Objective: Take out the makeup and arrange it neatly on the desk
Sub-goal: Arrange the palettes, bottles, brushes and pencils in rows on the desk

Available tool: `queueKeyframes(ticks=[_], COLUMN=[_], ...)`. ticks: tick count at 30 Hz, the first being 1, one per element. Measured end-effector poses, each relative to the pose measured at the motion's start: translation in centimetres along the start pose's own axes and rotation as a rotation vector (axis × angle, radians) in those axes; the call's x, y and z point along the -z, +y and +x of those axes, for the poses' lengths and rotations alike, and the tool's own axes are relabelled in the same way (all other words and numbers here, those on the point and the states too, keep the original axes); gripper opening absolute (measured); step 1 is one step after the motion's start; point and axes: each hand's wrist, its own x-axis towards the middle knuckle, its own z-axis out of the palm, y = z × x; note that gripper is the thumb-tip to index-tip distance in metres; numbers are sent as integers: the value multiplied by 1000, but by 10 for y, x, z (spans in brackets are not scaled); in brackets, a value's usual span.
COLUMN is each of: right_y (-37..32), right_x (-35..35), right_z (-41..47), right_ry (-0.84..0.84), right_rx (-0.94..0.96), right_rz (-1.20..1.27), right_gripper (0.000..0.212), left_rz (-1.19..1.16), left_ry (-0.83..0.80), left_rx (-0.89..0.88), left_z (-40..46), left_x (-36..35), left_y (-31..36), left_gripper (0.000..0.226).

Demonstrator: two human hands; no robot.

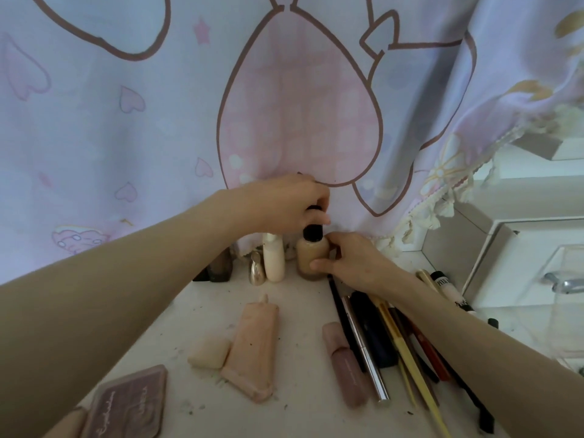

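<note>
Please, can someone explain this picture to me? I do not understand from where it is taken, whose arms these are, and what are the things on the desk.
No machine here: a person wears a camera on the head, looking down at their own arms. The left hand grips the black cap of a beige foundation bottle; the right hand holds the bottle's body. On the white desk lie a peach tube, a sponge, a mauve palette, a pink lip gloss and a row of pencils and brushes. A cream bottle stands beside the foundation. A printed curtain hangs behind.
</note>
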Motion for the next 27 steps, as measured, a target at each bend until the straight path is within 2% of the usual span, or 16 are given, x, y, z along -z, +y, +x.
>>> queueKeyframes(ticks=[2, 3, 5, 8, 10, 12, 15, 17, 20, 22, 25, 27], right_y=[-1, -2, -1, -1, -3, -4, -3, -3, -3, -3, -4, -5], right_x=[0, 0, -1, -1, -1, -2, -4, -4, -2, -2, -2, -2], right_z=[-1, -1, -2, -3, -3, -3, -3, -3, -3, -3, -4, -4], right_ry=[3, 7, 12, 12, 19, 28, 34, 32, 32, 27, 31, 31], right_rx=[-5, -7, -10, -15, -19, -15, -8, -14, -20, -18, -19, -21], right_rz=[-3, -3, -8, -13, -32, -55, -60, -61, -81, -77, -84, -100], right_gripper=[18, 18, 19, 19, 22, 26, 28, 29, 31, 30, 31, 33], left_rz=[66, 52, -75, -166, -140, -87, 26, 21, -105, -95, -93, -129], left_ry=[63, 65, -31, -165, -142, -78, 47, 79, -57, -102, -46, 11], left_rx=[31, 8, -56, -60, -26, 21, 72, 57, -24, -54, -13, 22], left_z=[2, 2, -2, -6, -5, -2, 2, 1, -5, -8, -7, -5], left_x=[-2, -1, 5, 8, 3, -1, -6, -5, 2, 4, 5, 9], left_y=[0, -1, -4, -4, -2, 1, 1, -2, -4, -4, -1, -1], left_gripper=[31, 31, 19, 37, 29, 6, 36, 42, 37, 33, 20, 21])
